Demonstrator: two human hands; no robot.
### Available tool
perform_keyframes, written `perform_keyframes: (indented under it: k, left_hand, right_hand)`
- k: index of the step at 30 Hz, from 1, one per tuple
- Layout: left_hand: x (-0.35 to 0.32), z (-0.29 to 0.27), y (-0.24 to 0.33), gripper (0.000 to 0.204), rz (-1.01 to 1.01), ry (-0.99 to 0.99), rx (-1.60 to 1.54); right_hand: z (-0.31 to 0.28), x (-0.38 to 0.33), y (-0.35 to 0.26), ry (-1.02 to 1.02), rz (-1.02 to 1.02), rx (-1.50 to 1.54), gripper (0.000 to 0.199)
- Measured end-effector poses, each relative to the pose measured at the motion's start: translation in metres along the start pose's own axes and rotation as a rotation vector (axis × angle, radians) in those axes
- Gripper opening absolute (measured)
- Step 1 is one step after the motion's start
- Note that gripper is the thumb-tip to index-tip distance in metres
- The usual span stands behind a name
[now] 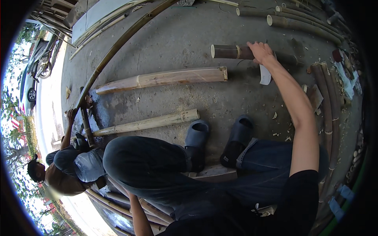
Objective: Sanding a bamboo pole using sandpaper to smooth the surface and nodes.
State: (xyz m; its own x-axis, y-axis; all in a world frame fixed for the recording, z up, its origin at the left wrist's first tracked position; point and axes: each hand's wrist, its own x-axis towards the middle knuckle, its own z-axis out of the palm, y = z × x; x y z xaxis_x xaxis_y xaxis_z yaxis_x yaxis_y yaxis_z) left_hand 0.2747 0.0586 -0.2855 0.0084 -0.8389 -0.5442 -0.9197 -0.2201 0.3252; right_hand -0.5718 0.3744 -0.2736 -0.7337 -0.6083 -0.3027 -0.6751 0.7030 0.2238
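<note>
My right hand (262,53) reaches far forward and grips a short dark bamboo piece (228,51) lying on the concrete floor. A white flat thing (265,74) shows just under my wrist; I cannot tell what it is. My left forearm (138,214) runs up from the lower edge and ends behind my bent knee (145,161), so that hand is hidden. I sit low, with my feet in dark slippers (197,135).
Two pale split bamboo lengths (165,77) (149,122) lie across the floor before my feet. Another person (63,171) crouches at the left, one hand on a long curved bamboo pole (118,45). Bamboo poles (303,24) pile up at the far right and under me.
</note>
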Motion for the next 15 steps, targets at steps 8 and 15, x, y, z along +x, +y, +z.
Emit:
perform_keyframes:
  k: [8,15]
  left_hand:
    - [0.008,0.058,0.034,0.046,0.200,-0.136,-0.088]
    - [-0.037,-0.046,0.260,0.028,0.960,0.150,-0.806]
  right_hand:
    - [-0.176,-0.111,0.017,0.368,-0.012,0.311,0.089]
    - [-0.236,-0.210,-0.015,0.510,-0.349,0.695,0.057]
